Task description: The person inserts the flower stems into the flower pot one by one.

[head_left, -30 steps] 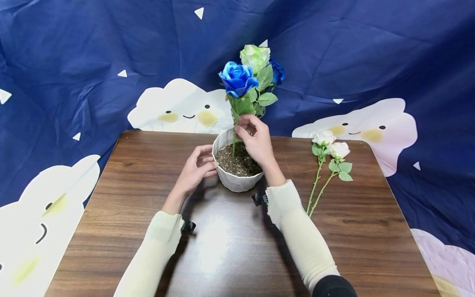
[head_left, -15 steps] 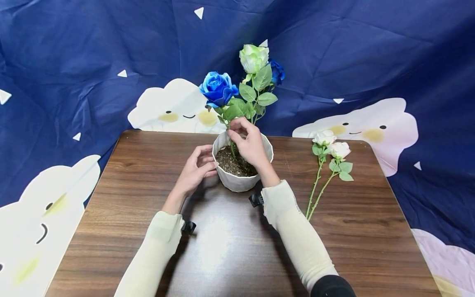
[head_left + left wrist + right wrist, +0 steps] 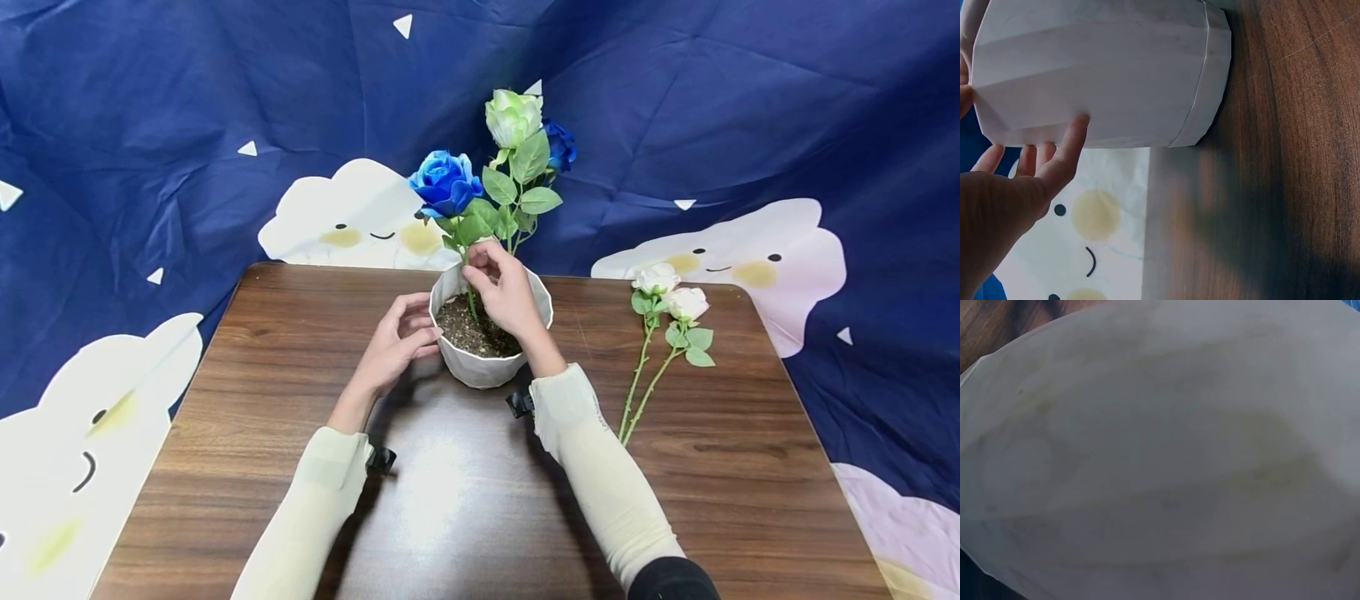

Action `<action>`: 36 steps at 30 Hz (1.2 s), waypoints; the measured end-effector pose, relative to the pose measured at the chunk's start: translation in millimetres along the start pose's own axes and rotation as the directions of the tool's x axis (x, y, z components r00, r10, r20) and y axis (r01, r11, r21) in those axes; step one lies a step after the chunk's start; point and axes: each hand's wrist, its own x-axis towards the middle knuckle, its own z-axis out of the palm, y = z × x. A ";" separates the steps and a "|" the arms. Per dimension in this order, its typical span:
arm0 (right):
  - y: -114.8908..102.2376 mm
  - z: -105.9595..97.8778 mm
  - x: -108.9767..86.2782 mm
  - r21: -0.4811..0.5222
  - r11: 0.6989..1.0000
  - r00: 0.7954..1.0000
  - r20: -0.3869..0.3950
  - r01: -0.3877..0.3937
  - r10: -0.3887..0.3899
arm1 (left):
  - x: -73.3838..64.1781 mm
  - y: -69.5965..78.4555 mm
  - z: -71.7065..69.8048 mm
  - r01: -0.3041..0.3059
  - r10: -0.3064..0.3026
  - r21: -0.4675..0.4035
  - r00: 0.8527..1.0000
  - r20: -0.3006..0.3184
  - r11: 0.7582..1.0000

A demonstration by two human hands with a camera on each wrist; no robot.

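My right hand (image 3: 512,292) pinches the green stem of a blue rose (image 3: 447,185) above a white faceted flowerpot (image 3: 483,372). The stem's lower end reaches the dark soil (image 3: 467,332), and the bloom leans to the left. Loosely spread, my left hand (image 3: 390,343) rests its fingertips against the pot's left side. In the left wrist view, a fingertip of the left hand (image 3: 1029,187) touches the flowerpot's wall (image 3: 1116,75). Behind the held flower, a pale green rose (image 3: 513,118) and another blue rose (image 3: 560,146) stand upright. Flowerpot wall (image 3: 1166,450) fills most of the right wrist view.
Two white roses (image 3: 684,305) lie on the wooden table (image 3: 720,483) to the right of the pot, their stems toward the front. A dark blue cloth (image 3: 187,100) with smiling clouds hangs behind the table's back edge.
The held blue rose has swung left and slightly down, away from the pale green one, then shifted a little right. My right hand moved left with it. My left hand stayed at the pot.
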 end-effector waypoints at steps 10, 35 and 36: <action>2.7 -2.8 0.1 -0.036 0.999 1.000 0.024 0.003 -0.002 | 0.6 0.4 1.2 0.001 -0.001 0.001 1.000 -0.004 1.000; 7.0 -2.6 -1.8 -0.184 0.982 0.999 0.010 0.044 -0.043 | -0.3 0.4 2.1 0.005 -0.005 0.016 1.000 -0.015 1.000; 6.9 -2.2 -1.9 -0.190 0.981 0.999 0.016 0.049 -0.047 | -0.5 0.8 1.8 0.003 -0.003 0.017 1.000 -0.015 1.000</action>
